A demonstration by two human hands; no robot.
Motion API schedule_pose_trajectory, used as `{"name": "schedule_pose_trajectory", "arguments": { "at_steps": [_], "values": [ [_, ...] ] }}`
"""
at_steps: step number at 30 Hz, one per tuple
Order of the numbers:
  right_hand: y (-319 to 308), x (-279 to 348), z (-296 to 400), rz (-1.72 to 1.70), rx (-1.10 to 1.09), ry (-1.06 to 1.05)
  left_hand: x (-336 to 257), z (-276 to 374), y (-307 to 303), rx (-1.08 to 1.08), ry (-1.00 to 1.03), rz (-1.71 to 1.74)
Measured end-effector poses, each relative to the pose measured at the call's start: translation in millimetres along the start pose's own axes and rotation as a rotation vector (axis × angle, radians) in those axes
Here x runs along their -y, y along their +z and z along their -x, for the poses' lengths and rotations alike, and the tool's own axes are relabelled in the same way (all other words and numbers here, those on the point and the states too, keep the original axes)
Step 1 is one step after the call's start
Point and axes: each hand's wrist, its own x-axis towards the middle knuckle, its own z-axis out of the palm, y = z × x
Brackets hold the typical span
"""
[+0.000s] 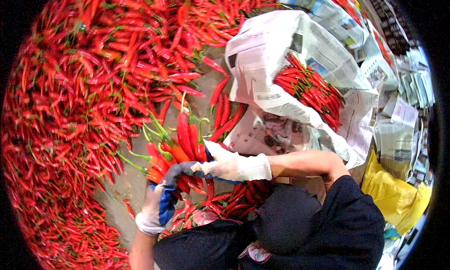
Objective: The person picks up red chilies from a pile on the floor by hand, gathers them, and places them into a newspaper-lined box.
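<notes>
A bunch of red chili peppers (182, 136) with green stems is held between my two gloved hands, stems pointing up and away from me. My left hand (160, 199), in a white and blue work glove, grips the bunch from the lower left. From the right, my right hand (218, 159), in a similar glove, wraps around it, its fingers partly hidden. Right of the hands, a newspaper wrapping (267, 41) lies opened around a stack of red chilies (309, 90). More loose chilies (242, 199) lie beneath my right forearm, close to my lap.
A large heap of red chilies (88, 76) covers the left and top. Newspaper-wrapped bundles (337, 20) line the upper right, with folded newspapers (416, 80) at the right edge. A yellow sack (393, 192) lies at the lower right. A single chili (129, 209) lies on the floor (119, 189).
</notes>
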Motion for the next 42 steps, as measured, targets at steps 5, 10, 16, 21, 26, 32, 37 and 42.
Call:
{"name": "schedule_pose_trajectory", "arguments": {
  "at_steps": [5, 10, 16, 21, 26, 32, 37, 42],
  "values": [
    [-82.6, 56.8, 48.4, 0.026, -0.187, -0.032, -87.3, -19.1, 69.6, 0.080, 0.072, -0.062],
    [-178.4, 84.6, 108.3, -0.076, -0.420, -0.183, -141.2, -70.6, 201.4, 0.319, 0.200, 0.133],
    [-252.7, 42.2, 168.5, -0.356, -0.599, -0.246, -136.8, -162.9, 313.3, 0.607, 0.261, -0.001],
    [-288.5, -8.7, 164.8, -0.053, -0.684, -0.126, -142.6, -225.2, 358.3, 0.576, 0.431, -0.508],
    [-291.9, -13.5, 88.7, -0.796, -0.351, -0.570, -199.6, -284.9, 383.1, 0.561, 0.736, -1.320],
    [-331.5, -89.7, 9.6, -1.088, -0.412, -0.440, -177.2, -333.8, 411.6, 0.417, 0.937, -2.046],
    [-342.5, -73.8, 23.2, -0.452, -0.431, -0.118, -173.8, -331.4, 401.3, 0.407, 1.006, -2.041],
    [-323.0, -26.4, 47.3, -0.380, -0.161, -0.289, -194.2, -292.5, 372.2, 0.313, 1.114, -1.861]
  ]
}}
